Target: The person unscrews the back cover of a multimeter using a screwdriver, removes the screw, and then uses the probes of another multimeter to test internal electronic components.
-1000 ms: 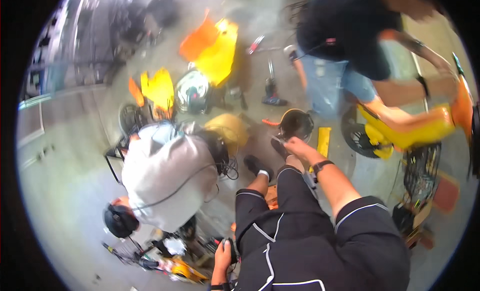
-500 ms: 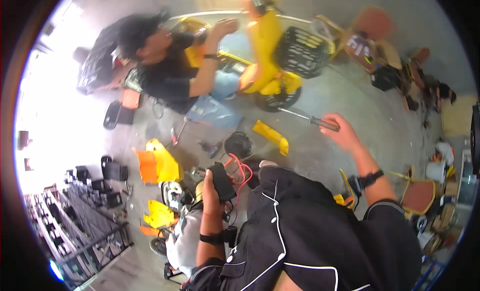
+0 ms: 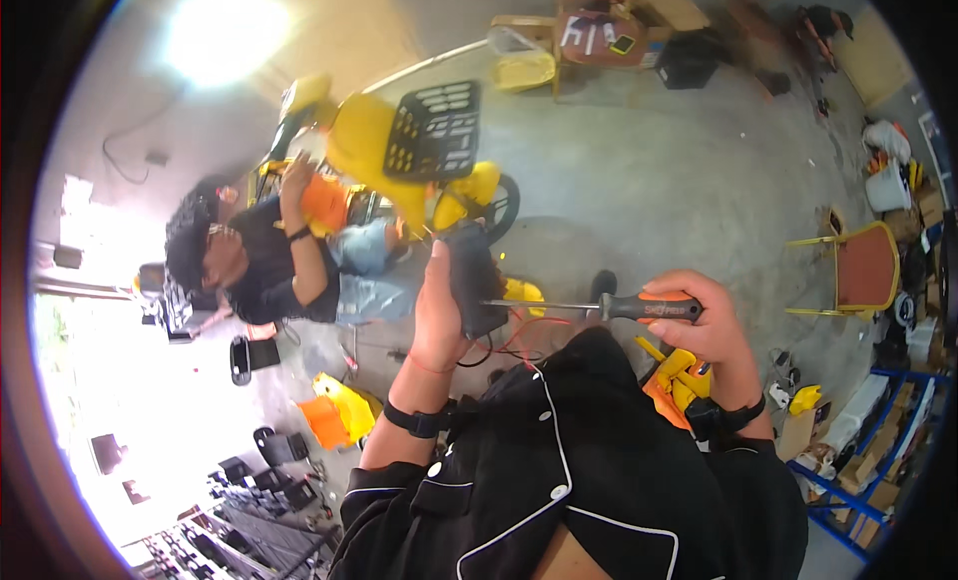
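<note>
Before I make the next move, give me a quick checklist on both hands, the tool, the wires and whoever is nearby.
1. Left hand secure on the black box: ok, it grips the box from its left side.
2. Right hand on the screwdriver: ok, held by the handle end.
3. Shaft aimed at the box: ok, it points left toward it.
4. Screwdriver touching the box: cannot tell from this one view.
5. Red wires tidy: not ok, they loop loosely close to the shaft.
6. Co-worker apart from the tool: ok, off to the left beside the yellow two-wheeler.
</note>
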`<state>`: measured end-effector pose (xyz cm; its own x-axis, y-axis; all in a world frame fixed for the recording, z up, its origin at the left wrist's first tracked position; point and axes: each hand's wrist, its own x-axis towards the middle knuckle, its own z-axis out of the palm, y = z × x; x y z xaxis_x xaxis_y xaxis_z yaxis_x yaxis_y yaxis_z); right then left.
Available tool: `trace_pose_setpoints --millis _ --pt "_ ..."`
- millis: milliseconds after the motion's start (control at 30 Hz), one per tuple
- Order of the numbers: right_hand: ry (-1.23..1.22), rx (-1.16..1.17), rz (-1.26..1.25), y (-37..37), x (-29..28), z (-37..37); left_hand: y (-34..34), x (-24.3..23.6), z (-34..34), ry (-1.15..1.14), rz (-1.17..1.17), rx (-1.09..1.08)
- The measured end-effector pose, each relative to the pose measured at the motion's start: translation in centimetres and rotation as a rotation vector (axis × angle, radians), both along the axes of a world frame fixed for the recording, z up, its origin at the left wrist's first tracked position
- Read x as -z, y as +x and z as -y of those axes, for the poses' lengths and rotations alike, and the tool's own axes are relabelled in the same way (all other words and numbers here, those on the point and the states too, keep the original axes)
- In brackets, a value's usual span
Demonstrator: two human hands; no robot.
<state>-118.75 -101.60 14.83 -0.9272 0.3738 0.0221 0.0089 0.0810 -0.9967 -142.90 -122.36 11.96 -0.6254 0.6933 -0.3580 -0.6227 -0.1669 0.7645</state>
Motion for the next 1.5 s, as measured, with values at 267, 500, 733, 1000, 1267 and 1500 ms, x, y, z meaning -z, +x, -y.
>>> trace_pose_setpoints --millis 267,500,733,1000,1267,1500 --pt "-0.079 0.162 0.021 7.3 0.9 -18.2 3.3 -1.7 -22.0 -0.068 -0.160 0.180" --pt "-0.114 0.471 -0.076 17.7 0.4 -25.8 10.2 -3.6 -38.7 -0.041 -0.190 0.454" --pt "-0.103 0.835 -0.068 27.3 1.2 -27.7 19.1 -2.4 -52.5 -0.031 -0.311 0.817" --pt "0.466 1.111 0.172 36.7 0.7 -34.9 32.5 0.2 -70.0 -0.044 -0.279 1.129" --pt "0.558 1.203 0.414 44.9 -5.3 -46.7 45.6 1.1 -87.6 -0.042 -0.303 1.384" --pt "0.343 1.855 0.076 49.1 -7.9 -52.9 55.9 -3.2 -94.6 0.072 -0.282 1.437"
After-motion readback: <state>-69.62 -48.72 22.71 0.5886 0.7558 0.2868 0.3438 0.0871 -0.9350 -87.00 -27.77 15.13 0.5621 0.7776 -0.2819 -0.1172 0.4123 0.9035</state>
